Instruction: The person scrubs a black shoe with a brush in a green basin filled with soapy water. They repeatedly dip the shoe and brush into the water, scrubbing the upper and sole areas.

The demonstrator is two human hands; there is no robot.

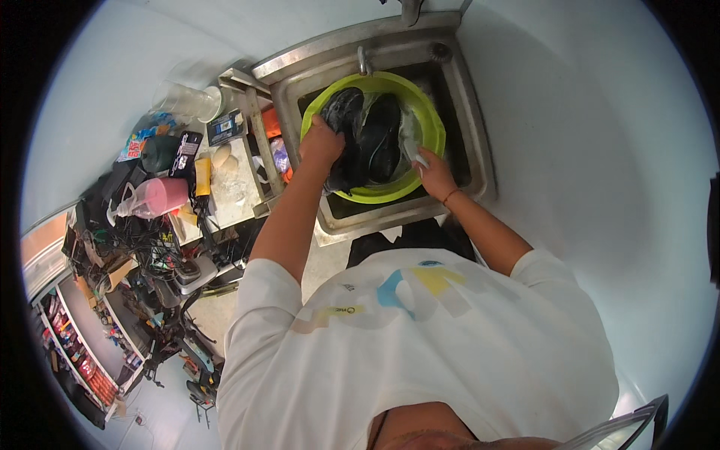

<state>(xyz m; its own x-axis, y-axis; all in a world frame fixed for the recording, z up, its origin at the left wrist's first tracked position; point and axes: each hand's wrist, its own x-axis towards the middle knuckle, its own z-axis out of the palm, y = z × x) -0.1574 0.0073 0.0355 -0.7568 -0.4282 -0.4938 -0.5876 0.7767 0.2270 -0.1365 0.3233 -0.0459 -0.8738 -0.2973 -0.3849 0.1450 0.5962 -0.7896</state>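
Note:
A lime-green basin (437, 124) sits in a metal sink. Two black shoes, wet and with some suds on them, lie side by side in it. My left hand (322, 141) is closed on the left shoe (345, 107) at the basin's left rim. Beside it, the other shoe (382, 139) rests in the middle of the basin. Over the right side, my right hand (436, 175) is closed around a pale, slim thing that looks like a white brush (412, 142). Its far end is hard to make out against the whitish suds.
The metal sink (480, 150) has a faucet (363, 61) above the basin's far rim. A cluttered table (236, 199) stands on the left, with a pink pump bottle (154, 197), a clear plastic container (187, 101) and tangled cables. A pale wall (570, 127) rises on the right.

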